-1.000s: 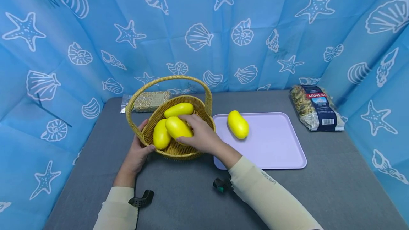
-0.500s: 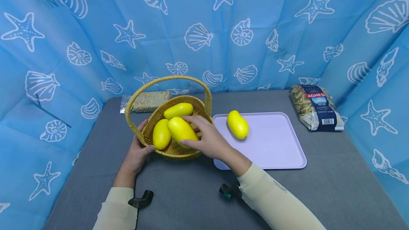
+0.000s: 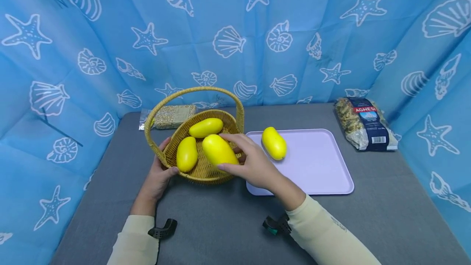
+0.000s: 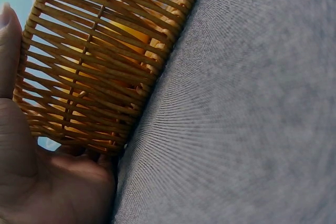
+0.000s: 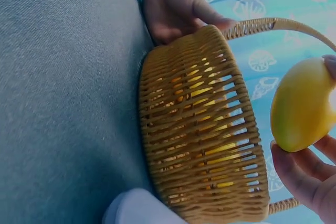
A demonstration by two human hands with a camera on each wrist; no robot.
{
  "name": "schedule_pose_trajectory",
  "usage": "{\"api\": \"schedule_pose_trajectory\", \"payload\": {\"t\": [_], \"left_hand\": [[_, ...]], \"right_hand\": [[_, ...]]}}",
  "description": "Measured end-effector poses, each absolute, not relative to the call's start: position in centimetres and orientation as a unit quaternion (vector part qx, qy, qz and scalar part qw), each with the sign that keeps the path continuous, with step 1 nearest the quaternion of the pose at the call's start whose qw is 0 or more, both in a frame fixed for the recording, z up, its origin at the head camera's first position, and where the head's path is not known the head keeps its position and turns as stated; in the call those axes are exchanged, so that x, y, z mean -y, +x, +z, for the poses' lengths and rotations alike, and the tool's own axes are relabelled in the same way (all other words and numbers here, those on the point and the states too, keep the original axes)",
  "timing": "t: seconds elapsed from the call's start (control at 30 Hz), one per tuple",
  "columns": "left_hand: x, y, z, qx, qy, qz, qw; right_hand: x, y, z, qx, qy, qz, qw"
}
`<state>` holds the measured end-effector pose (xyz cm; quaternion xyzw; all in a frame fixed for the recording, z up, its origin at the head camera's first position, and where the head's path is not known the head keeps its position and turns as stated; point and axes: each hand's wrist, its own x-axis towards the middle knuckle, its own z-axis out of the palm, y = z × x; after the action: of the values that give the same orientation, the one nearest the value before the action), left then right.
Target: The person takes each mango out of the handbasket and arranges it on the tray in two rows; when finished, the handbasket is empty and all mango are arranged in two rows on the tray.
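A yellow mango (image 3: 218,149) is pinched between the thumb and fingers of my right hand (image 3: 255,165). In the right wrist view this mango (image 5: 300,106) hangs above the rim of the wicker basket (image 5: 202,129), apart from it. My left hand (image 3: 159,180) grips the left side of the basket (image 3: 206,180), thumb at the rim and the other fingers partly hidden behind the wall. Two more mangoes, one at the left (image 3: 187,154) and one at the back (image 3: 206,128), lie inside. Another mango (image 3: 274,143) lies on the left part of a lilac tray (image 3: 312,167).
Behind the basket lies a clear packet of grains (image 3: 171,117). An Agnesi pasta bag (image 3: 366,124) sits at the table's back right corner. The grey-covered table (image 3: 220,228) is enclosed by a blue shell-print curtain (image 3: 257,64). The basket's tall handle (image 3: 206,89) arches over its opening.
My right hand has lifted the mango and drawn it to the right, away from the left mango in the basket. The left hand and basket have stayed in place.
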<state>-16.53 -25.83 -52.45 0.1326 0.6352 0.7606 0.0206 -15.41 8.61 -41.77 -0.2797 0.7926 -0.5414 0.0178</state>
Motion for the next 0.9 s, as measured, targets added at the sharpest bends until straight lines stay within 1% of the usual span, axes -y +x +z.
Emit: {"api": "schedule_pose_trajectory", "payload": {"t": [0.43, 0.67, 0.9], "left_hand": [[25.8, -16.5, -52.4, -0.631, 0.133, 0.764, 0.023], [25.8, -16.5, -52.4, -0.628, 0.132, 0.766, 0.028], [25.8, -16.5, -52.4, -0.632, 0.128, 0.764, 0.028]], "right_hand": [[-11.6, -14.5, -41.8, -0.803, -0.250, -0.541, 0.003], [-13.2, -14.4, -41.8, -0.812, -0.250, -0.527, -0.017], [-15.1, -14.3, -41.8, -0.823, -0.224, -0.521, -0.033]]}}
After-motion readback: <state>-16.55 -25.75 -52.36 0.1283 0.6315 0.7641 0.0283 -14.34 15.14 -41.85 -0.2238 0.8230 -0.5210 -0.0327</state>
